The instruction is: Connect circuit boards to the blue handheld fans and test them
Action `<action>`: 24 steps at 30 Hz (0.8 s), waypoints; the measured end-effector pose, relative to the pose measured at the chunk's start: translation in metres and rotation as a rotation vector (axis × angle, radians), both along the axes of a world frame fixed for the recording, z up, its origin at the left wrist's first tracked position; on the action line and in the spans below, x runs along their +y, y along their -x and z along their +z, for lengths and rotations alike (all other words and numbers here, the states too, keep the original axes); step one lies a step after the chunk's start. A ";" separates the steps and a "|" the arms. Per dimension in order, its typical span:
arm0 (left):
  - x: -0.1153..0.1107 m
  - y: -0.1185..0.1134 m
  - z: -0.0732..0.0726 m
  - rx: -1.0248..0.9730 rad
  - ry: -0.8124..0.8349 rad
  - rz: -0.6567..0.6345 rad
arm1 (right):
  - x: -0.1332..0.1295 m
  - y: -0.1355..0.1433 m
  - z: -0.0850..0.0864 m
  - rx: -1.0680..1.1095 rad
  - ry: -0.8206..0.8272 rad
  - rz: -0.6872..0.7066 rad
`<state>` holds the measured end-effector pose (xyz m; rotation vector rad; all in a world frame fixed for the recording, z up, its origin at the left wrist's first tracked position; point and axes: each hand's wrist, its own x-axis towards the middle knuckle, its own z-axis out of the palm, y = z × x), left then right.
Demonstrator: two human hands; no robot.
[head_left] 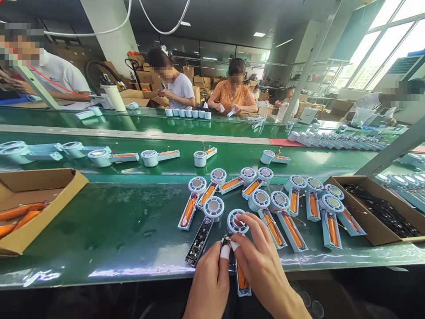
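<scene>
My left hand (pixel 210 277) is closed on a small black circuit board (pixel 226 240), of which only the top end shows between the fingers. My right hand (pixel 260 254) pinches at that same end, and whatever is in its fingertips is too small to make out. White covers wrap some fingertips on both hands. Right under the hands lies a light-blue handheld fan (pixel 244 290) with an orange battery in its open handle; one right finger reaches over its round head. Left of it, another fan (pixel 214 207) carries a black circuit board (pixel 199 241) on its handle.
Several open fans (pixel 294 232) with orange batteries and loose wires lie ahead and to the right. A carton of black boards (pixel 368 239) stands right, a carton of orange batteries (pixel 49 221) left. More fans line the green belt (pixel 166 175). Co-workers sit opposite.
</scene>
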<state>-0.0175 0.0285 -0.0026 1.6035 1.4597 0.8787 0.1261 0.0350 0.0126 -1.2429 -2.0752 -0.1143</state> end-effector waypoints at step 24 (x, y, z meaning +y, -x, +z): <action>0.006 0.019 -0.009 0.385 -0.346 -0.228 | 0.008 -0.005 0.008 0.022 0.134 0.131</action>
